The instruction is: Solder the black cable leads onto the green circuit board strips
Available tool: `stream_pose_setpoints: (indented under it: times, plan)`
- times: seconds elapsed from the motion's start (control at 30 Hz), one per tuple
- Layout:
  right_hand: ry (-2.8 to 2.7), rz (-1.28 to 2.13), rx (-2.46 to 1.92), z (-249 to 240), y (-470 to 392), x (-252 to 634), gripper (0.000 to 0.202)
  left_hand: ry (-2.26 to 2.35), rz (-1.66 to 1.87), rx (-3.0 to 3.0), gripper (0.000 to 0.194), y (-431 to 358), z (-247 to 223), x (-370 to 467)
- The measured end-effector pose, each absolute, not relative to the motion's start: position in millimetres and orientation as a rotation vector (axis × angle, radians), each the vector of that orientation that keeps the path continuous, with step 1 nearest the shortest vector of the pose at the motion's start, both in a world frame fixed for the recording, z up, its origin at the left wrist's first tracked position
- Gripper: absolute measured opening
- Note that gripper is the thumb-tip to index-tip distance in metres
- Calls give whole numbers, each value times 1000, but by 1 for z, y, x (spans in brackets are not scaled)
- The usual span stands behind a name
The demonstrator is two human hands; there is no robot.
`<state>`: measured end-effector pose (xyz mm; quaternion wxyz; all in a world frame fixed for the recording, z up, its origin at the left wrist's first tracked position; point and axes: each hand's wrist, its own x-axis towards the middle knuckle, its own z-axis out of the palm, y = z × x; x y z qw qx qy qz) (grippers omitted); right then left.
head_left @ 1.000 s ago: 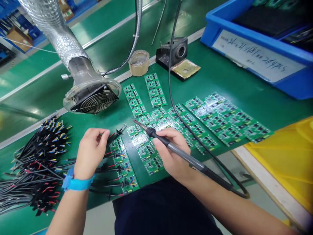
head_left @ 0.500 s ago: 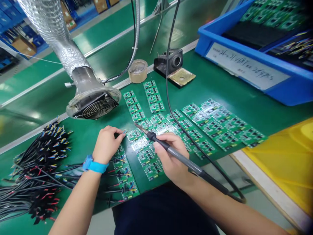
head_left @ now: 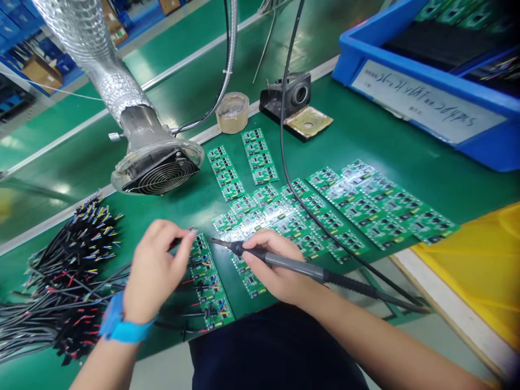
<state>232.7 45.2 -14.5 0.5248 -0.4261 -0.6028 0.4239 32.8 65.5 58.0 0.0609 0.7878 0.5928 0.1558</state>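
Note:
My left hand [head_left: 160, 262], with a blue band at the wrist, pinches a small wire end [head_left: 192, 229] at the top of a green circuit board strip [head_left: 215, 295]. Coloured wires are attached along the lower part of that strip. My right hand [head_left: 276, 265] is closed round a soldering iron [head_left: 292, 264]. The iron's tip points left and stands just right of the strip's upper end; whether it touches anything is unclear. More green boards [head_left: 284, 216] lie in rows beyond and to the right of my right hand.
A fume extractor hood [head_left: 160, 168] hangs at upper left, above a cable bundle [head_left: 77, 271]. Behind are a tape roll [head_left: 232, 114] and an iron stand [head_left: 286, 103]. A blue bin [head_left: 426, 103] stands upper right, a yellow bin [head_left: 483, 260] lower right. The iron's cord crosses the boards.
My left hand has moved left and down to the strip's top. My right hand has brought the iron's tip down and left, toward the strip. The view has shifted slightly.

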Motion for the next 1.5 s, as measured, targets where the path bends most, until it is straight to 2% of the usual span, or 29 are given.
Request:
stream_pose_setpoints:
  times: [0.1, 0.2, 1.2, 1.5]
  plan:
    - [-1508, 996, -1048, -14, 47, 233, 7, 1755, 262, 2225, 18, 66, 27, 28]
    - [-1556, 988, -1078, -13, 48, 232, 5, 1781, 218, 2166, 19, 65, 17, 26]
    - [-1607, 933, -1120, -13, 47, 229, 5, 1801, 131, 2230, 17, 63, 17, 32]
    - [-1454, 1020, -1140, -19, 46, 231, 4, 1818, 112, 2231, 16, 63, 17, 34]
